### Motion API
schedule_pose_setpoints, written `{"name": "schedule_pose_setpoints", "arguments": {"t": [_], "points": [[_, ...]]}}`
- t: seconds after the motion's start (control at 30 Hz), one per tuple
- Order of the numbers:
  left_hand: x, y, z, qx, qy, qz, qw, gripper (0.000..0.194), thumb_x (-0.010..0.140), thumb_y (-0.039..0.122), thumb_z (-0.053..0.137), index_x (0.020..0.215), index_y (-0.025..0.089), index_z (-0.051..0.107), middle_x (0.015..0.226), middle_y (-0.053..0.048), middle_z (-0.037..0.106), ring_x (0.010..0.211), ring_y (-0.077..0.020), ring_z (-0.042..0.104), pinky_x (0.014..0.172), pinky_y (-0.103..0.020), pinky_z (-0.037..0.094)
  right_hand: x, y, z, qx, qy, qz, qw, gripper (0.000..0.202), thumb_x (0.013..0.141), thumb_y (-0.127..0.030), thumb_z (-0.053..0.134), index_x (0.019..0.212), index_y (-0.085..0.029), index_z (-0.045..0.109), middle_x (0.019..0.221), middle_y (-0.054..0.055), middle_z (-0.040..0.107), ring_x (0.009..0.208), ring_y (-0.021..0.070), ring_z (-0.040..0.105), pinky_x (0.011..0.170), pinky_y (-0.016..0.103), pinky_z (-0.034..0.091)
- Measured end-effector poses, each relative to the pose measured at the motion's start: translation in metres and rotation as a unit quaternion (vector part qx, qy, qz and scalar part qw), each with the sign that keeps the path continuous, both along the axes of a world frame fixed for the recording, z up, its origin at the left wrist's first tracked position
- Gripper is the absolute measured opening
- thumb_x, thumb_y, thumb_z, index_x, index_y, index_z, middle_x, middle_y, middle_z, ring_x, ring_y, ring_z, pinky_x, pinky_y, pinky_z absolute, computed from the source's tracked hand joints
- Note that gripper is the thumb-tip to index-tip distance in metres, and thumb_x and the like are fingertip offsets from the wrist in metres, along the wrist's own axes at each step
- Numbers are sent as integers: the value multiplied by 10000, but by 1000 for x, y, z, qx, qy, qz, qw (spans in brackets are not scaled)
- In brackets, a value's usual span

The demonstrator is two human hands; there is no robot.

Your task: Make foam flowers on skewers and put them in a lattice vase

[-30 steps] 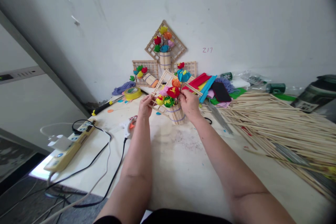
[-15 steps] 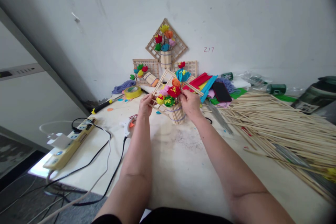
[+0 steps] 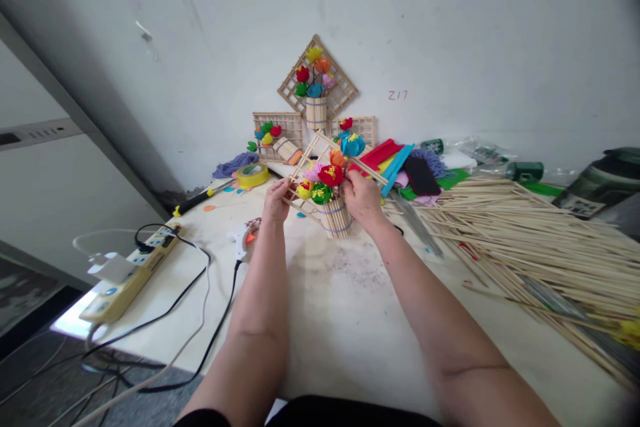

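Note:
A lattice of thin sticks (image 3: 306, 159) with a small stick basket (image 3: 336, 217) on its front is held up over the table. Paper flowers in red (image 3: 331, 175), green, yellow, pink, orange and blue (image 3: 353, 145) rise from the basket. My left hand (image 3: 278, 200) grips the lattice's left corner, its fingers closed. My right hand (image 3: 362, 197) is closed beside the red flower, pinching around the flower stems; its fingertips are partly hidden. Behind, a similar diamond lattice with flowers (image 3: 316, 80) leans on the wall above two more lattice pieces.
Thin sticks (image 3: 530, 233) cover the table's right side. A power strip (image 3: 127, 283), cables and a glue gun (image 3: 243, 240) are at left. Yellow tape (image 3: 253, 175), coloured paper (image 3: 383, 155), a phone (image 3: 421, 176) and a dark jar (image 3: 600, 180) lie towards the back.
The blue flower has shifted slightly to the right and down. Both hands keep nearly the same positions on the piece.

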State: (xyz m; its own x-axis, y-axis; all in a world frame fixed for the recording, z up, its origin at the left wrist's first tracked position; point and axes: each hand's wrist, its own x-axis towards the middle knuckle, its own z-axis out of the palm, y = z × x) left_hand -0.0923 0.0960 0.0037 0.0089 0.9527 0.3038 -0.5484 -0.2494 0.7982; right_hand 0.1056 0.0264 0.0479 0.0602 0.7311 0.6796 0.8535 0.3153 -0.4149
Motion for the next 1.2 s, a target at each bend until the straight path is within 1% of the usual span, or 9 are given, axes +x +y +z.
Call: {"name": "schedule_pose_setpoints", "arguments": {"t": [0.13, 0.37, 0.53, 0.67, 0.77, 0.97, 1.1, 1.2], "points": [[0, 1, -1, 0, -1, 2, 1000, 241, 587, 301, 739, 715, 132, 623, 610, -8, 621, 495, -101, 564, 455, -207, 442, -2, -2, 1, -17, -5, -1, 1000, 260, 839, -267, 387, 882, -171, 626, 717, 85, 650, 661, 211, 551, 589, 281, 294], [1, -1, 0, -7, -2, 6, 1000, 270, 555, 309, 756, 711, 132, 626, 614, -16, 630, 508, -106, 569, 474, -211, 453, -2, 0, 1, -16, -2, 2, 1000, 236, 821, -257, 412, 845, -177, 633, 696, 74, 653, 645, 198, 545, 567, 273, 276], [0, 0, -8, -36, -46, 0, 998, 308, 509, 297, 771, 738, 150, 628, 637, -5, 648, 551, -122, 598, 543, -241, 492, -3, 2, -2, -10, 29, 5, 1000, 230, 820, -286, 424, 829, -188, 632, 701, 64, 659, 638, 192, 543, 555, 266, 270], [1, 2, -16, -77, -91, -2, 993, 281, 523, 284, 759, 743, 163, 634, 649, 2, 653, 585, -131, 614, 597, -263, 508, -4, 4, -6, -5, 55, 18, 998, 228, 831, -308, 420, 802, -192, 614, 712, 53, 657, 656, 189, 552, 566, 263, 278], [2, 4, -19, -89, -109, -5, 990, 266, 535, 268, 753, 751, 166, 637, 657, 5, 655, 600, -130, 618, 610, -258, 508, -4, 5, -8, 0, 68, 22, 997, 230, 840, -310, 409, 780, -194, 599, 693, 41, 645, 648, 180, 547, 571, 260, 282], [3, 6, -20, -85, -99, 1, 991, 299, 527, 284, 756, 774, 163, 640, 638, 5, 649, 592, -128, 617, 614, -254, 511, -3, 5, -6, -17, 57, 2, 998, 227, 828, -308, 428, 751, -190, 605, 681, 38, 628, 649, 171, 526, 568, 260, 262], [4, 7, -19, -73, -92, -3, 993, 266, 569, 287, 738, 782, 160, 643, 646, -3, 653, 603, -130, 625, 635, -253, 517, -2, 5, -5, -22, 67, -7, 997, 221, 816, -293, 442, 746, -179, 617, 696, 44, 627, 663, 171, 522, 568, 262, 260], [4, 5, -17, -78, -90, 1, 993, 249, 583, 288, 733, 776, 161, 642, 640, -7, 652, 597, -134, 626, 624, -256, 521, -2, 6, -6, -27, 81, -6, 996, 223, 813, -295, 444, 742, -178, 621, 685, 43, 623, 648, 171, 514, 566, 265, 265]]}}
